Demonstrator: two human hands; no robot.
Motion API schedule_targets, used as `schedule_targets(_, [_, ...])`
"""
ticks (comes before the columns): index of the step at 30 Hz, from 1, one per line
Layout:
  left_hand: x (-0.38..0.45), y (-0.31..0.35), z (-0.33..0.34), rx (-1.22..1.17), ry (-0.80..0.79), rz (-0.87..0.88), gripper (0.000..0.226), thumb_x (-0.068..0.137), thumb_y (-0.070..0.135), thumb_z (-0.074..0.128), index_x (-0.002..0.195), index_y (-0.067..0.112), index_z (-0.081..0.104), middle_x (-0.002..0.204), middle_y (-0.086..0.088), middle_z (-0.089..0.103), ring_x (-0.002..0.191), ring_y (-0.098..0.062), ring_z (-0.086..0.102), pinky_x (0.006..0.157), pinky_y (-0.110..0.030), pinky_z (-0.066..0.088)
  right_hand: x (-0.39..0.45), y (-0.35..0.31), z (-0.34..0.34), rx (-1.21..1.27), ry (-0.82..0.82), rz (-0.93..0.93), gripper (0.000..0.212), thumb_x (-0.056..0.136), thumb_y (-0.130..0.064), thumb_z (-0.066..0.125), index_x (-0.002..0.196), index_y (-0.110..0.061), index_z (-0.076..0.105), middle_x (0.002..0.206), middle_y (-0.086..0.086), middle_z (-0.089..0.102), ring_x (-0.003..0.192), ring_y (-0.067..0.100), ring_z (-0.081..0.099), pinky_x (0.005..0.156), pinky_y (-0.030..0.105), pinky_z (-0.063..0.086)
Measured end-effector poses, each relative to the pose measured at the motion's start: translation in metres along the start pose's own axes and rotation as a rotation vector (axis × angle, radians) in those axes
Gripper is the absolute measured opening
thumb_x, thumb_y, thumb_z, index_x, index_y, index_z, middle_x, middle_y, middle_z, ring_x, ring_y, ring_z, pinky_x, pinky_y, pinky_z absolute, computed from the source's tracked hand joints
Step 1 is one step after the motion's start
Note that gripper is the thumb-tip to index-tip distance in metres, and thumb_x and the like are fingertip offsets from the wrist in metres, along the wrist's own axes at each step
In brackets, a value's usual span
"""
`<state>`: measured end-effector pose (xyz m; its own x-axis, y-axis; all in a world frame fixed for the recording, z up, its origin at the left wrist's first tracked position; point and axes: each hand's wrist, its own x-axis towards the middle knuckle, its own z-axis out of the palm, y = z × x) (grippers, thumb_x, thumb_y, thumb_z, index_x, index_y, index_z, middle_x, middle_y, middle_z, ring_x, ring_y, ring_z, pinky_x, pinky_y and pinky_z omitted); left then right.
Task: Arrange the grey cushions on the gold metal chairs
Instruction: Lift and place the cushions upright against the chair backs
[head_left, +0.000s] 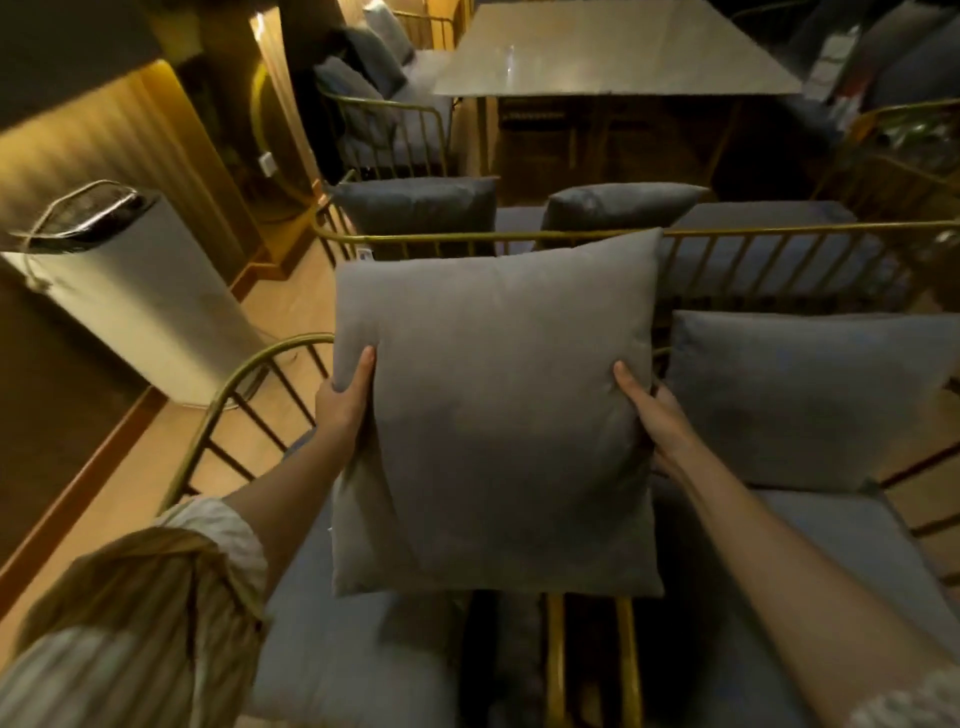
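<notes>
Grey cushion, centre frame, gripped at both side edges by left hand and right hand, above gold chair, lower left. Risk: slumping forward if propped too upright.

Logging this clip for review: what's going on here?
A person holds a square grey fabric cushion upright in front of them, left hand and right hand gripping its opposite sides. It hangs above a gold metal chair with a grey seat pad. Another grey cushion already leans on the neighbouring seat.
</notes>
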<state>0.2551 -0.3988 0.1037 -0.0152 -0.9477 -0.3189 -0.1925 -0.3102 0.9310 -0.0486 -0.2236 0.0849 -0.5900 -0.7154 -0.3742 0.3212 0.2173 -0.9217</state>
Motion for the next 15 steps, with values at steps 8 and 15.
schedule_targets(8, [0.131, 0.02, -0.114, -0.074, 0.046, -0.033, 0.112, 0.067, 0.093, 0.031, 0.149, 0.017, 0.033, 0.146, -0.005, 0.048, 0.137, -0.027, 0.042, 0.116, -0.046, 0.03, 0.036, -0.005, 0.189, -0.043, -0.114, -0.078, 0.094, 0.061, -0.056, 0.079, 0.143, -0.022, 0.046, 0.11, -0.012, 0.063, 0.097, 0.008, 0.062, 0.09, 0.03, 0.055])
schedule_targets(15, [0.224, 0.009, -0.135, -0.052, -0.077, -0.056, 0.103, 0.078, 0.083, 0.035, 0.154, 0.016, 0.016, 0.156, -0.008, 0.033, 0.145, -0.031, 0.029, 0.118, -0.051, 0.023, 0.093, 0.012, 0.257, 0.011, -0.041, -0.079, 0.092, 0.044, -0.065, 0.081, 0.125, -0.032, 0.054, 0.116, -0.008, 0.067, 0.105, 0.015, 0.065, 0.101, 0.042, 0.051])
